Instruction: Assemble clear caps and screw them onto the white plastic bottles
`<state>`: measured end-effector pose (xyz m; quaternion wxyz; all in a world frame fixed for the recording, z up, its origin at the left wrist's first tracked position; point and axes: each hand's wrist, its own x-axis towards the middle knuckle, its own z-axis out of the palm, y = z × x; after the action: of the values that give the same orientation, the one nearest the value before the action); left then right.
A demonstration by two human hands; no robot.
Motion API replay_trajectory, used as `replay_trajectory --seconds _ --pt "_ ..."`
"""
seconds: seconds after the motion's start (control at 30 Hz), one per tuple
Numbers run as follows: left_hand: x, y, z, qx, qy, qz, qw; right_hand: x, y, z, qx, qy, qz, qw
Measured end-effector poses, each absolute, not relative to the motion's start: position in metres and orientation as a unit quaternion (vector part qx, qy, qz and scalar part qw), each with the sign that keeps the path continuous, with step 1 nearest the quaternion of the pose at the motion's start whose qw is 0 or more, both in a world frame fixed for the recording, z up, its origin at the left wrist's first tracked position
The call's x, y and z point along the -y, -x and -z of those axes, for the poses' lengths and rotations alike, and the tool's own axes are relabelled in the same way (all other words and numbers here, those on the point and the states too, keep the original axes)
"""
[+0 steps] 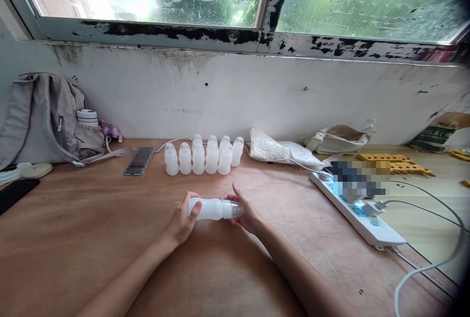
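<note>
A frosted white plastic bottle [210,209] with a clear domed cap [235,209] lies sideways between my hands, just over the table. My left hand [185,219] is closed around its base end, thumb on the near side. At the cap end is my right hand [246,211], its fingers curled behind and under the cap while the thumb points up. Beyond them several similar capped bottles [198,158] stand upright in a cluster.
A phone [138,161] lies left of the bottles, near a grey backpack [47,116]. To the right are a white plastic packet [279,151], a beige bag [336,139] and a power strip [358,214] with plugs and looping cables. The brown tabletop [91,219] meets a wall below a window.
</note>
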<state>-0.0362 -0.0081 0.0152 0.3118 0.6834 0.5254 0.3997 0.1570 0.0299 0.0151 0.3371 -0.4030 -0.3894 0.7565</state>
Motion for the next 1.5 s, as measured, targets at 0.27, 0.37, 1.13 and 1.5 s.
replay_trajectory --seconds 0.27,0.37,1.13,1.5 --pt "0.001 0.038 -0.008 -0.512 -0.703 -0.386 0.308 -0.038 -0.164 -0.016 0.311 0.287 -0.793 0.439" --pt "-0.001 0.037 -0.003 -0.495 -0.723 -0.381 0.295 -0.034 -0.162 -0.017 0.336 0.256 -0.791 0.443" --pt "-0.017 0.024 -0.080 -0.498 -0.735 -0.399 0.229 -0.051 -0.168 0.021 0.341 0.320 -0.758 0.455" --pt "-0.135 0.099 -0.236 -0.587 -0.698 -0.410 0.023 -0.048 -0.164 0.017 0.344 0.311 -0.755 0.464"
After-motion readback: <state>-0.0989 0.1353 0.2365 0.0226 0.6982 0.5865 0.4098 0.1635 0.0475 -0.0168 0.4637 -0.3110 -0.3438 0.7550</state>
